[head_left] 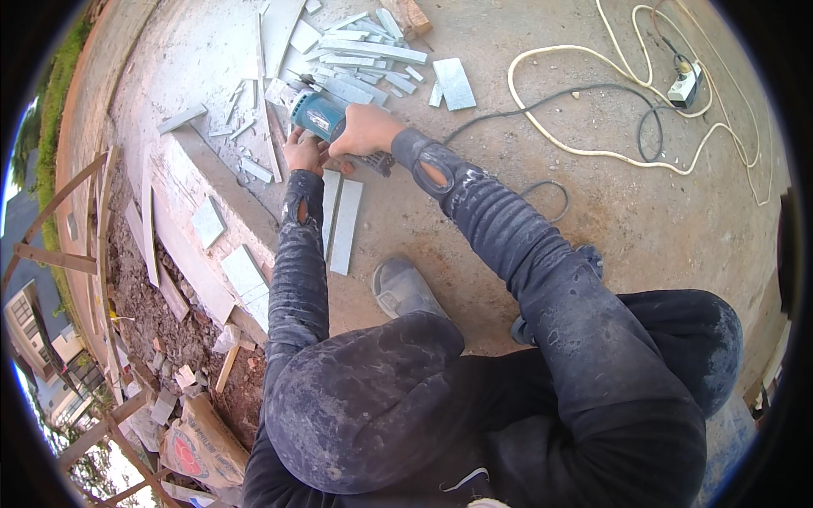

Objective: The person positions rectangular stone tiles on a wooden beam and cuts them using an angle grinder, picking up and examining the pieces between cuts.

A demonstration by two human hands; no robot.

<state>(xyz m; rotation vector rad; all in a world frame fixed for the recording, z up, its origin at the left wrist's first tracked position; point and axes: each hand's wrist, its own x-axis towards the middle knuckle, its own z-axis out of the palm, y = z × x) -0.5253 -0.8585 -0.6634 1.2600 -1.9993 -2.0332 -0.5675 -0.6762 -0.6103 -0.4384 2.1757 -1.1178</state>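
Observation:
A teal angle grinder (317, 115) with a grey front end is in my right hand (369, 131), which wraps round its body. Close under the tool, my left hand (304, 152) has its fingers bent. What those fingers press on is partly hidden, and I cannot make it out. Just past the grinder lies a pile of cut grey tile strips (373, 51). Two long tile strips (345, 224) rest on the concrete right below my hands. A narrow strip (273, 140) lies to the left of my left hand.
Tile pieces (207, 222) lie along a raised concrete edge on the left, with rubble (161, 313) beyond it. A dark cord (508, 110) runs right to a socket block (684, 85) amid looped cream cable (584, 152). My sandalled foot (406, 288) is nearby.

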